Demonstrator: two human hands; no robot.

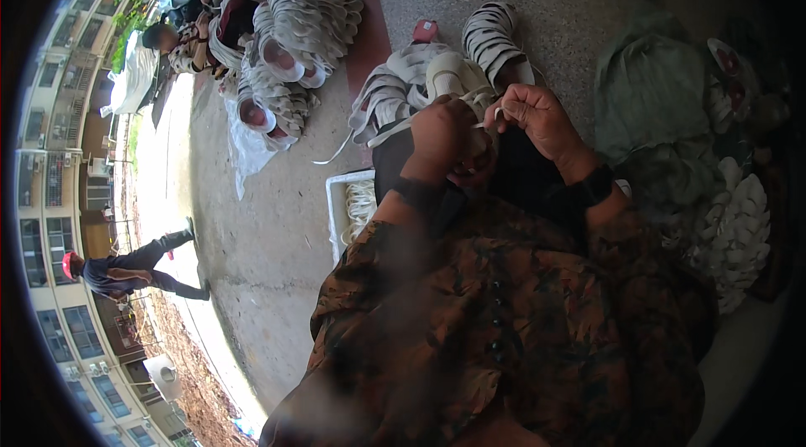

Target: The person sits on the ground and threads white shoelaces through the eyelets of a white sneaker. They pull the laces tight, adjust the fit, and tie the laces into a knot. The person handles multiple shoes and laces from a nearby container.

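My left hand (441, 135) is closed in front of my knees, around a thin white lace (390, 130) whose end sticks out to the left. Close beside it, my right hand (541, 118) pinches a short white piece of lace between thumb and fingers. Under and behind both hands lies a cream-white curved piece (449, 76), which looks like a shoe upper. More nested white pieces (386, 94) rest on my lap around it. A fanned stack of similar pieces (489, 34) stands just beyond. My fingers hide where the laces meet the piece.
A white box (333, 203) of laces sits left of my legs. A small red object (425, 30) lies ahead. Large stacks (306, 23) stand far left near a seated person (180, 48). Right are a green sack (651, 94) and a white pile (732, 224). Someone in a red helmet (126, 271) walks outside.
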